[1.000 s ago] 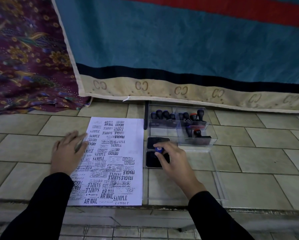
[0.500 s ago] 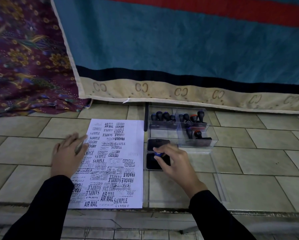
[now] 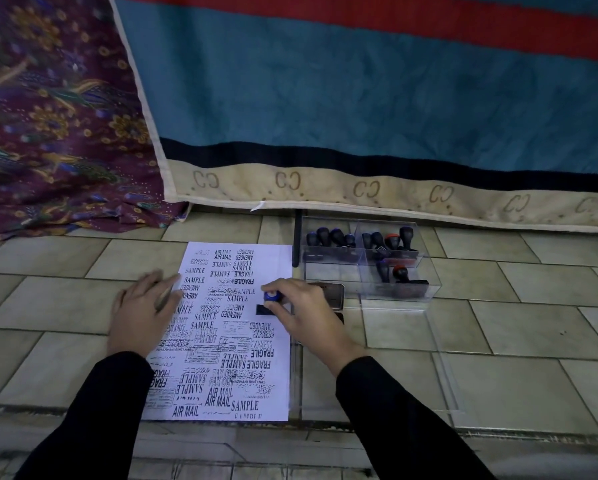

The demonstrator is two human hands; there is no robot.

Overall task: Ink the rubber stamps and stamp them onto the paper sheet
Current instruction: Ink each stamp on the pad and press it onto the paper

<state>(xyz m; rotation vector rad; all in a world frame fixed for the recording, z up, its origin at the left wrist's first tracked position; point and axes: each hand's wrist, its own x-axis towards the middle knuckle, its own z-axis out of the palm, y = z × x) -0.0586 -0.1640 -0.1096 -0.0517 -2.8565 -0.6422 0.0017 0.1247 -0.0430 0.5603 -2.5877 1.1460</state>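
— Rubber stamp (image 3: 271,295): where is it?
— Centre of the frame, upright over the right part of the paper sheet (image 3: 277,268). It has a blue knob, and its dark base is down at the paper among the black prints: SAMPLE, AIR MAIL, FRAGILE, EXPRESS.
— Who has it?
— The right hand (image 3: 308,313). Its fingers (image 3: 287,285) and thumb are curled round the knob, pinching it from above.
— And the left hand (image 3: 141,313)?
— Flat on the sheet's left edge, fingers straight and spread, pressing the paper onto the tiled ledge (image 3: 532,306). A thin grey streak lies along the fingers – too blurred to name.
— Ink?
— An ink pad (image 3: 332,293) sits just right of the sheet, partly hidden behind the right hand.
— Other stamps?
— In a clear compartment box (image 3: 432,292) above and right of the pad – dark handles (image 3: 328,237), two with red tops. A black rod (image 3: 296,237) lies beside the box's left wall.
— Behind?
— A blue quilt (image 3: 359,98) with a red stripe and a beige border; at upper left, a purple patterned cloth (image 3: 48,116).
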